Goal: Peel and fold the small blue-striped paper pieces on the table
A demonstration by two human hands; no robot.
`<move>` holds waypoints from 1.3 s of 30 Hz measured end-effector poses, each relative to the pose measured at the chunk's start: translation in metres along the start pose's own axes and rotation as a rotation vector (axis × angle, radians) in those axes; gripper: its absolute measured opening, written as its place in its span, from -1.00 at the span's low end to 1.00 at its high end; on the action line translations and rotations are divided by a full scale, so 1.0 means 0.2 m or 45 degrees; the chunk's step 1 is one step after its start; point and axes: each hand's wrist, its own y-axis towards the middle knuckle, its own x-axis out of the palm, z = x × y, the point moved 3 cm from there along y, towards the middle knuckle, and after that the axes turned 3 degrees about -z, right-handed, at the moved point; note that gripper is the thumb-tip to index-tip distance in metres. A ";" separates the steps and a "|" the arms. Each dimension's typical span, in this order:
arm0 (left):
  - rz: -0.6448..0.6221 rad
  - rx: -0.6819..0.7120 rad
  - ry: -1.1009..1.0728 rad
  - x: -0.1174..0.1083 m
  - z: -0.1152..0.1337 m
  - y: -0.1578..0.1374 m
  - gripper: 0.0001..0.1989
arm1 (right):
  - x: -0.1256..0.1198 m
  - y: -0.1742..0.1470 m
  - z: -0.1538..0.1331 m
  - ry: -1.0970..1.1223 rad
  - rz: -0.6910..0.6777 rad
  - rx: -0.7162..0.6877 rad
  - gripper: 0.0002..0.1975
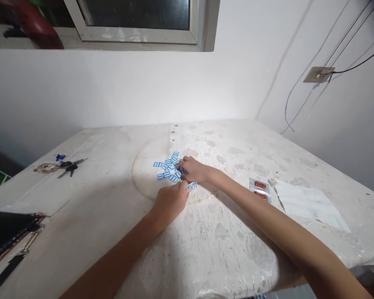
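Observation:
A blue-and-white snowflake cutout lies on the pale table, inside a faint round ring mark. My left hand has its thumb and fingers pinched at the near right edge of the snowflake. Just beyond it, my right hand bends its fingers onto the snowflake's right side and covers part of that arm. The fingertips of both hands almost meet, and what lies beneath them is hidden. Blue-outlined arms stick out to the left, to the back and on the near right side of the hands.
To the right lie a foil pack with red-brown pieces and a white cloth or tissue. Keys and a small blue item are at left. A black pouch sits near left. Behind the table rises a white wall.

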 end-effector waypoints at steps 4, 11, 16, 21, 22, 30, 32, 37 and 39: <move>0.013 0.002 0.029 0.00 -0.01 0.00 -0.71 | -0.01 -0.01 0.02 0.037 0.063 0.037 -0.81; 0.095 0.010 -0.063 0.02 -0.03 -0.01 -0.71 | -0.13 -0.12 0.10 0.390 0.106 0.079 -0.84; 0.123 -0.031 -0.130 0.03 -0.04 0.00 -0.72 | -0.09 -0.28 0.12 1.099 0.249 0.107 -0.86; 0.075 -0.042 -0.263 0.01 -0.05 -0.01 -0.74 | 0.03 -0.39 0.14 1.302 0.281 0.185 -0.90; 0.051 -0.044 -0.293 0.01 -0.05 -0.01 -0.75 | 0.03 -0.40 0.14 1.236 0.307 0.176 -0.89; -0.036 -0.085 -0.424 -0.01 -0.07 -0.01 -0.74 | -0.07 -0.44 0.04 0.779 0.427 -0.078 -0.82; -0.029 -0.089 -0.418 -0.01 -0.07 -0.01 -0.76 | -0.06 -0.45 0.01 0.736 0.440 -0.101 -0.82; -0.022 -0.105 -0.388 0.00 -0.06 -0.01 -0.79 | -0.04 -0.45 -0.04 0.585 0.456 -0.163 -0.79; -0.015 -0.103 -0.373 -0.01 -0.06 -0.01 -0.79 | -0.02 -0.45 -0.05 0.539 0.483 -0.169 -0.78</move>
